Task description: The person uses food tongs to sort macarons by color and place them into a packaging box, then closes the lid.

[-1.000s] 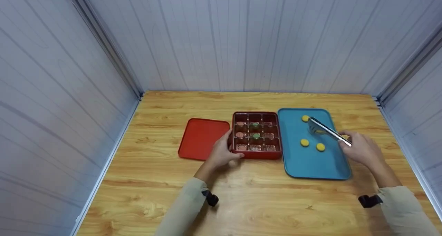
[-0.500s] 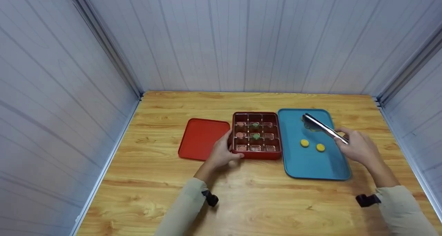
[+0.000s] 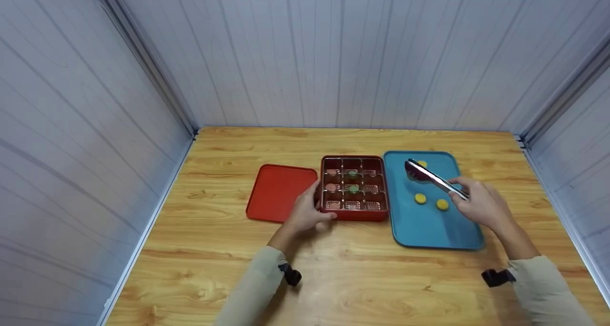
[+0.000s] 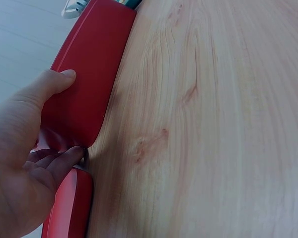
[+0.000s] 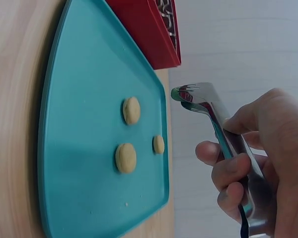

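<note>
My left hand (image 3: 306, 210) grips the near left corner of a dark red box (image 3: 355, 215), with the thumb on its front wall and fingers along its left side. The box has a clear divided insert. Pink pieces fill its left column, and two green ones sit in the middle column. Over the blue tray (image 3: 436, 235), my right hand (image 3: 481, 203) holds metal serving tongs (image 3: 436, 179) with the tips pointing left. At the tong tips in the right wrist view is a small round greenish piece (image 5: 176, 94). Three yellow macarons lie on the tray, one being the front right macaron (image 3: 442, 205).
A flat red lid (image 3: 279, 192) lies left of the box, close to my left hand. The tray stands against the box's right side. Pale panelled walls (image 3: 314, 54) enclose the wooden table (image 3: 362, 278) at the back and sides.
The tongs have moved left across the tray, away from the far yellow macaron, which they covered half a second ago. My left hand and the box have stayed in place.
</note>
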`<act>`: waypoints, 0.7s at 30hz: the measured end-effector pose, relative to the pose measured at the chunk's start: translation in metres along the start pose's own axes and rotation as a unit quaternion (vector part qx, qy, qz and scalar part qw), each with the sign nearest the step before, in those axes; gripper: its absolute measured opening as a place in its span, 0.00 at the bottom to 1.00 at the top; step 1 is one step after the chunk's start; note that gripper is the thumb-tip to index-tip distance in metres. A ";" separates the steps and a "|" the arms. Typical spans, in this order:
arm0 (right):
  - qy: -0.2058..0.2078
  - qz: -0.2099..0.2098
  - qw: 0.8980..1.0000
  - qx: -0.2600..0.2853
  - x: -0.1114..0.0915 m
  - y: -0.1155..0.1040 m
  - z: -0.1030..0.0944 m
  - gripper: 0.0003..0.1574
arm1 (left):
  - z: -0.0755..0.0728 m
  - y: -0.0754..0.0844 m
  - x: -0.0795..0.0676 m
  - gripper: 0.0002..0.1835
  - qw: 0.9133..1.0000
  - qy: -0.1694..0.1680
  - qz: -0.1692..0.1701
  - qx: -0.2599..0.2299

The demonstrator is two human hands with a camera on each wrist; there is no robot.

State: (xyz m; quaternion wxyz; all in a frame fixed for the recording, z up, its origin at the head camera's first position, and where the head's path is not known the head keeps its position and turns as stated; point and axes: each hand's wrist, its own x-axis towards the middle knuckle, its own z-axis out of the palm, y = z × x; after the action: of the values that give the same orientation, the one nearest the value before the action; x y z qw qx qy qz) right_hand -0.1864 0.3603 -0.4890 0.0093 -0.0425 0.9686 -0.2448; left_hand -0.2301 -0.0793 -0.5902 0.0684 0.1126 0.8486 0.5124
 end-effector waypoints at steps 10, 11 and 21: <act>-0.010 -0.028 1.000 0.003 0.003 -0.017 0.004 0.22 | 0.001 -0.005 0.003 0.64 1.000 -0.001 0.008 0.015; -0.013 -0.030 0.999 0.003 0.003 -0.019 0.005 0.22 | 0.001 -0.004 0.002 0.64 1.000 -0.002 0.008 0.012; -0.011 -0.063 0.998 0.004 0.004 -0.040 0.012 0.20 | 0.003 -0.008 0.004 0.66 1.000 -0.002 0.007 0.007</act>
State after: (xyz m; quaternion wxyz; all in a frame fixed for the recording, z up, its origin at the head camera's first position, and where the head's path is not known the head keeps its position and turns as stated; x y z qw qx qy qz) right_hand -0.1870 0.3191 -0.4806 0.0048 -0.1058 0.9629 -0.2482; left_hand -0.2340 -0.0798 -0.5988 0.0654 0.1198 0.8510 0.5071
